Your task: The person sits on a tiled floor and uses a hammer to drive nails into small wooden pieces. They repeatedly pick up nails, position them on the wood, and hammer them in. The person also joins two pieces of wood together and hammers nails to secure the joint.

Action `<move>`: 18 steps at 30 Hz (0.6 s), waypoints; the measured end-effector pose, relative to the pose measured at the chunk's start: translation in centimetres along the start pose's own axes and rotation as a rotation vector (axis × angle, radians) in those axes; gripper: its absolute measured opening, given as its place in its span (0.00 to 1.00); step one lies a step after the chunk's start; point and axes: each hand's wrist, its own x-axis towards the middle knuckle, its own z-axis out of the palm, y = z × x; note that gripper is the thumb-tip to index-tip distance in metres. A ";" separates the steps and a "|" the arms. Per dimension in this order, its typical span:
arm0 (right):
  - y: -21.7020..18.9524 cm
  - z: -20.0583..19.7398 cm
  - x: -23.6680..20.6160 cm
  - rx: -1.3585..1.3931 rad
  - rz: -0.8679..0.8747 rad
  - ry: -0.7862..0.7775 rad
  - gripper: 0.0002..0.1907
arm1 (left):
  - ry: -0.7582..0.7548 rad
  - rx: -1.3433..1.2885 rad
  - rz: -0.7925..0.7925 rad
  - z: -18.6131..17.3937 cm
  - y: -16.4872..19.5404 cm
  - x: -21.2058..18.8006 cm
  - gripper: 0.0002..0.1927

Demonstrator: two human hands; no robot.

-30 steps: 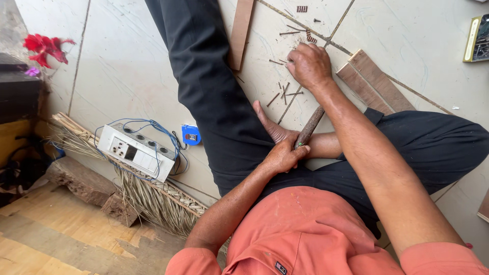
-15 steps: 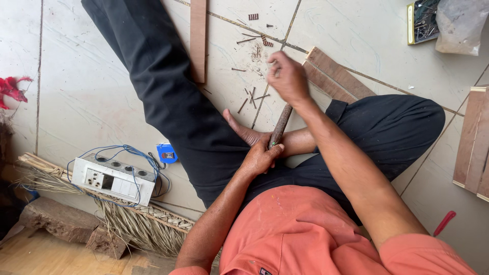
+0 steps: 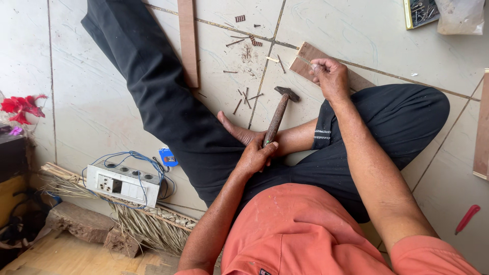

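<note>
The hammer (image 3: 277, 118) lies slanted over the tiled floor (image 3: 102, 102), head up by the scattered nails, wooden handle running down to the left hand (image 3: 254, 155), which is closed round the grip end just above the bare foot (image 3: 239, 133). The right hand (image 3: 330, 76) sits on the brown strips (image 3: 305, 58) near the tile joint, fingertips pinched on a thin nail (image 3: 304, 59) standing at the strip's edge; the other fingers are curled in.

Step in hand, by the look of it: setting a nail on the wood, hammer not yet raised to it. The next move likely calls for keeping the nail upright and steady while the head comes over it, starting with a light tap clear of the fingertips.

Counts: one hammer; one nail pinched; loose nails (image 3: 244, 94) on the floor past the hammer head, roughly a dozen, some too small to tell. Two stacked strips under the right hand, one long strip (image 3: 188, 40) beside the outstretched leg, one more board (image 3: 482, 127) at the right edge. One white switchboard (image 3: 122, 182) with blue wire, on a straw broom (image 3: 142, 224) at lower left. One red-handled tool (image 3: 467, 218) at lower right. One box of nails (image 3: 420, 11) at the top edge.
</note>
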 end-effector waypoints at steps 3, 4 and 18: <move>0.3 -0.1 0.5 -0.198 -0.246 0.153 0.04 | -0.005 -0.008 0.004 0.4 0.1 0.3 0.30; 0.4 -0.1 0.7 -0.285 -0.378 0.208 0.03 | -0.004 -0.005 0.004 0.5 0.2 0.4 0.29; 2.4 3.0 4.3 0.015 -0.261 0.159 0.07 | 0.013 0.016 -0.004 1.0 0.8 1.4 0.32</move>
